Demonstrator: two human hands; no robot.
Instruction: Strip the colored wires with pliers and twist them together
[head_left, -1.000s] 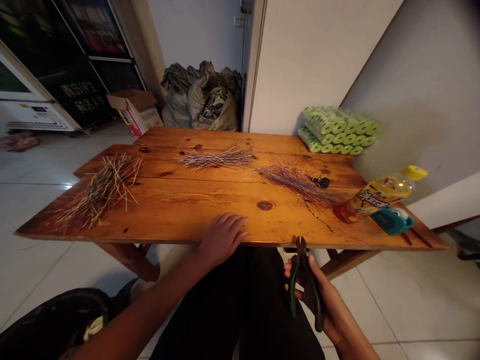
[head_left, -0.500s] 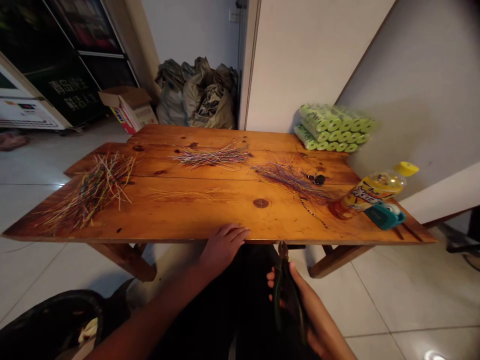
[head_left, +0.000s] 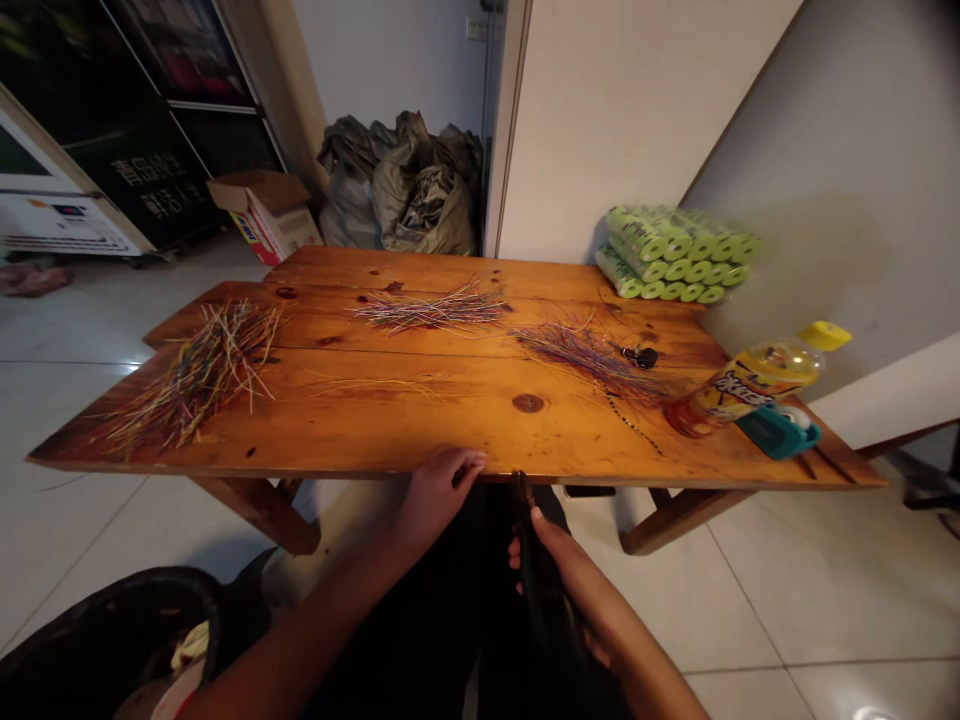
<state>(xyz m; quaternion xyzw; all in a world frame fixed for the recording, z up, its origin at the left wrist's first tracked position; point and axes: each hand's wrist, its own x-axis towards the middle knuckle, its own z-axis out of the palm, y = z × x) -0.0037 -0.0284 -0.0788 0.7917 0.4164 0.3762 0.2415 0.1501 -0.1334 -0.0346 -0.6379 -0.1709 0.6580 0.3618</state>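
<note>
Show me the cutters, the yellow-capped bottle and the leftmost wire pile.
cutters (head_left: 521, 500): head view, dark head.
yellow-capped bottle (head_left: 739, 385): head view, label.
leftmost wire pile (head_left: 195, 375): head view, middle.

Table (head_left: 420, 420): varnished wood, glossy. Pliers (head_left: 525, 530) at 6 o'clock: dark matt-looking grips. Bottle (head_left: 750, 385) at 3 o'clock: clear glossy plastic. Rolls (head_left: 675, 255) at 1 o'clock: shiny film wrap. Floor tiles (head_left: 787, 590): smooth, glossy. Box (head_left: 266, 210) at 11 o'clock: matt cardboard.
</note>
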